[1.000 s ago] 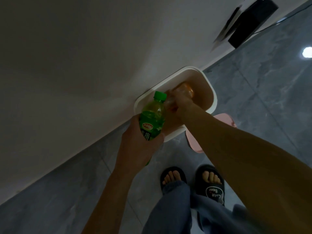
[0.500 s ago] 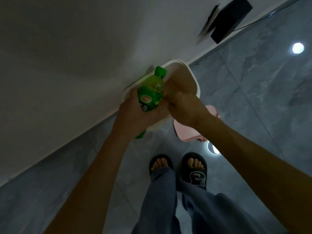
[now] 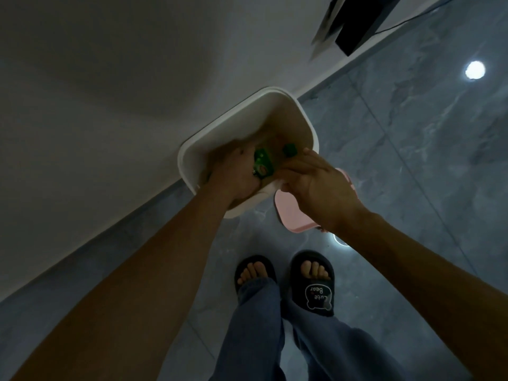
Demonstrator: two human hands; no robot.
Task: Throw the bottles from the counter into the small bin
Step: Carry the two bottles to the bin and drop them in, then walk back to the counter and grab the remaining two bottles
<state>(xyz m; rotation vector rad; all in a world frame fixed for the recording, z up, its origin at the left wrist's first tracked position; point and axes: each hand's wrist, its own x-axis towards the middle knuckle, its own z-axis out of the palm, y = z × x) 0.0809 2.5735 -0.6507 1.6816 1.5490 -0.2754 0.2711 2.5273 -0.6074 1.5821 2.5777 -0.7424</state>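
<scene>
A small white bin [image 3: 220, 127] stands on the floor against the white wall. My left hand [image 3: 233, 174] reaches down into it and grips a green bottle [image 3: 262, 162] by its body; the green cap [image 3: 290, 149] points right, inside the bin. My right hand [image 3: 316, 180] hovers at the bin's near right rim, fingers loosely apart, touching or almost touching the bottle's neck, holding nothing that I can see. The orange bottle seen earlier in the bin is hidden behind the hands.
A pink lid or dustpan [image 3: 291, 213] lies on the grey tiled floor just right of the bin. My two feet in black slippers [image 3: 313, 284] stand close below. A black box [image 3: 360, 20] sits by the wall at the top right.
My left hand has lowered the green bottle from above the rim down into the bin. My right hand, which let go of the orange bottle in the bin, has drawn back to the rim.
</scene>
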